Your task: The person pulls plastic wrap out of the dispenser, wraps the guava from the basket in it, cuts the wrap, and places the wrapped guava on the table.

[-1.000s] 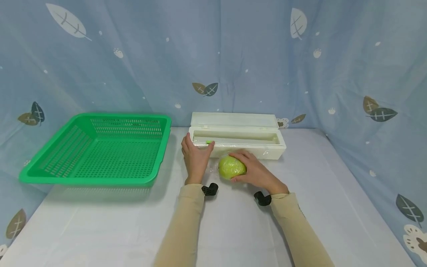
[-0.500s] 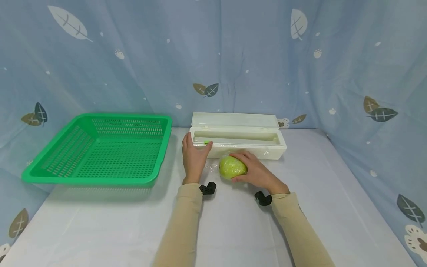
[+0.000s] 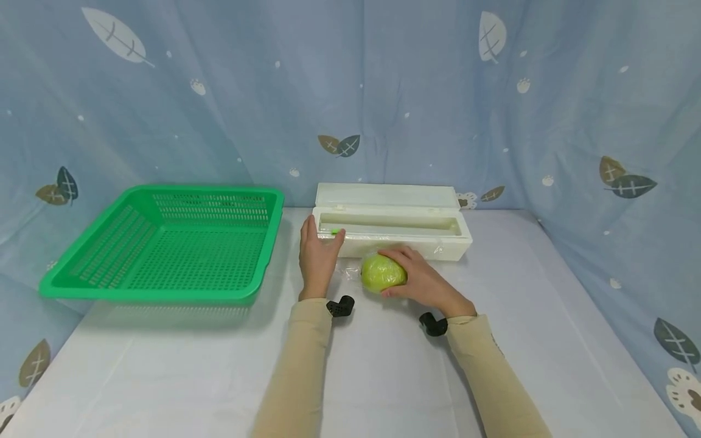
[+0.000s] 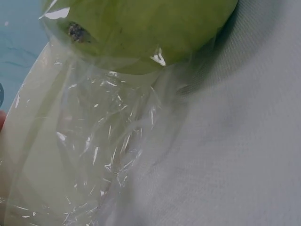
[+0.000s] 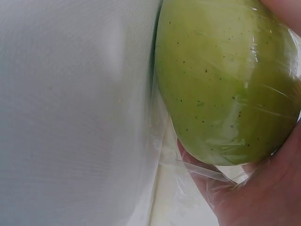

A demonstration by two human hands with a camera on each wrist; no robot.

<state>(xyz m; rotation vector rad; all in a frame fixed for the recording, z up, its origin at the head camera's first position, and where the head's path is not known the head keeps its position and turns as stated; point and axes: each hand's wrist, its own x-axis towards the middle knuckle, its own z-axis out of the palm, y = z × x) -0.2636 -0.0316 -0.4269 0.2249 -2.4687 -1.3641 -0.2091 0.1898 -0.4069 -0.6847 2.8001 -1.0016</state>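
Note:
My right hand point(image 3: 418, 280) grips a green pear point(image 3: 381, 274), fingers over its far side and thumb on its near side. Clear cling film point(image 4: 108, 136) is wrapped on the pear and stretches in crumpled folds toward the left. Just behind lies a long white cling film dispenser point(image 3: 405, 248) with its lid point(image 3: 386, 194) raised. A small green slide cutter point(image 3: 335, 231) sits near the left end of its front rim. There my left hand point(image 3: 319, 261) holds the dispenser's left end, thumb at the cutter. The left wrist view shows only a sliver of those fingers.
A green plastic basket point(image 3: 254, 267) with slotted walls stands at the left. Behind the table point(image 3: 394, 377) hangs a blue leaf-print curtain point(image 3: 416, 91). Black wrist cameras point(image 3: 342, 306) jut inward from both cuffs.
The green cutter has slid a short way left along the rim, with my left thumb drawing toward the fingers. My right hand and the pear have stayed in place.

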